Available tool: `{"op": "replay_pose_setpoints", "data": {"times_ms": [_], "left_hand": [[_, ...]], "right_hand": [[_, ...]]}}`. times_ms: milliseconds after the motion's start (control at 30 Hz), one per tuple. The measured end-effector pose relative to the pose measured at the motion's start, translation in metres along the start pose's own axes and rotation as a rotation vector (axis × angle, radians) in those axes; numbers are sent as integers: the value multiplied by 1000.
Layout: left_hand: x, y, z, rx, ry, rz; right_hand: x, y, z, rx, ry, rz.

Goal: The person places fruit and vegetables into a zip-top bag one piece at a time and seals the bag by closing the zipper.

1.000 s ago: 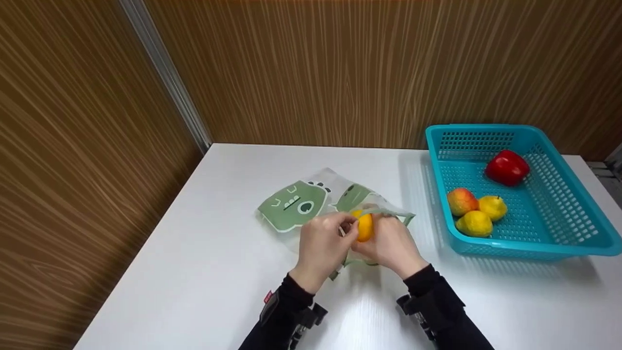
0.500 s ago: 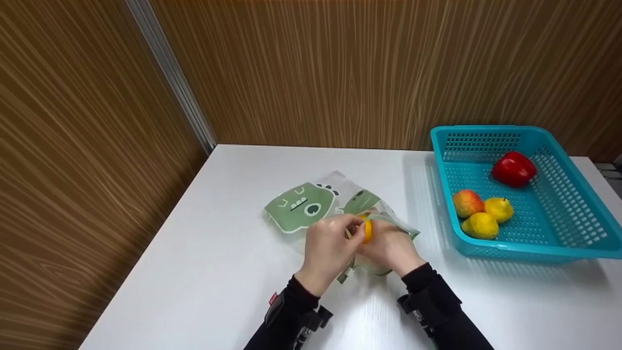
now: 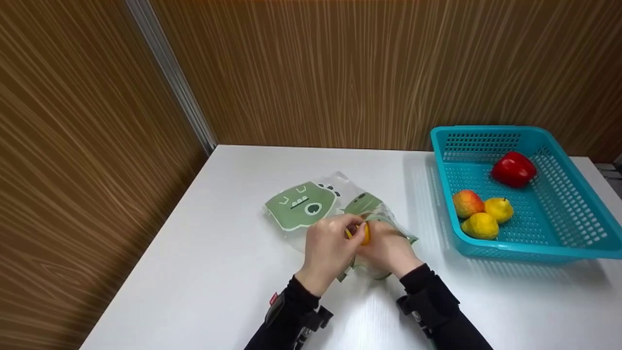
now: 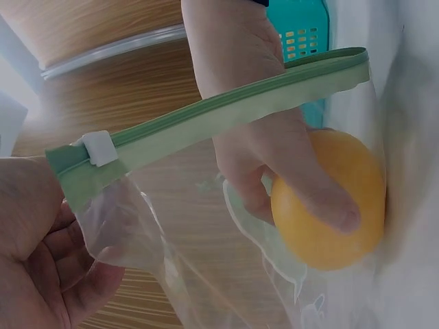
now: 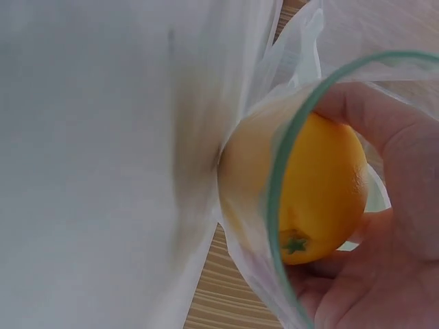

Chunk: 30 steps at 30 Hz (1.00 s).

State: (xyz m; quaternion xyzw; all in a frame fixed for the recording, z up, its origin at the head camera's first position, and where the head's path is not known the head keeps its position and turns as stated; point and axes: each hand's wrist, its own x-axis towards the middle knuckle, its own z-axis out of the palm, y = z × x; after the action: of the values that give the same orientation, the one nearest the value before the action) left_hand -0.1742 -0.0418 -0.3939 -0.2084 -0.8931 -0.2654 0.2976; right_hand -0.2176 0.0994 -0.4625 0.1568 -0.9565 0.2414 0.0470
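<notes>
My right hand [image 3: 386, 245] reaches through the mouth of a clear zip bag [image 3: 301, 206] printed with green cartoon faces. Its thumb and fingers curl round an orange [image 5: 322, 185], which shows its green stem end in the right wrist view. In the left wrist view the orange sits behind the bag's clear film, below the green zip strip [image 4: 226, 113]. My left hand [image 3: 330, 245] pinches the bag's edge beside the white slider [image 4: 101, 149], holding the mouth apart. From the head view, most of the orange is hidden behind the two hands.
A turquoise basket [image 3: 529, 250] stands at the right of the white table [image 3: 194, 272]. Inside lie a red bell pepper [image 3: 514, 169], a red-yellow fruit [image 3: 468, 203] and two yellow pears [image 3: 480, 226]. Wood-grain panels [image 3: 311, 73] rise behind and to the left.
The orange has sunk deeper between the hands, with less of it showing in the head view. The right hand has pushed slightly further into the bag; the left hand keeps its pinch.
</notes>
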Motion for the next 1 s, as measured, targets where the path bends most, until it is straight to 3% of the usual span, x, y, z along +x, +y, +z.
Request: {"op": "replay_pose_setpoints", "data": {"times_ms": [167, 400, 533, 733, 1000], "left_hand": [[2, -2, -1, -19, -7, -30], [4, -8, -2, -40, 7, -50], [5, -11, -4, -40, 13, -66], [7, -15, -7, -48, -7, -98], [8, -18, -8, -35, 11, -104]], "right_hand": [[-5, 0, -4, 55, 33, 41], [-13, -7, -16, 22, 83, -44], [-22, -17, -31, -10, 27, -84], [-41, -28, -63, -23, -80, -67], [-63, -27, -100, -9, -63, -91]]}}
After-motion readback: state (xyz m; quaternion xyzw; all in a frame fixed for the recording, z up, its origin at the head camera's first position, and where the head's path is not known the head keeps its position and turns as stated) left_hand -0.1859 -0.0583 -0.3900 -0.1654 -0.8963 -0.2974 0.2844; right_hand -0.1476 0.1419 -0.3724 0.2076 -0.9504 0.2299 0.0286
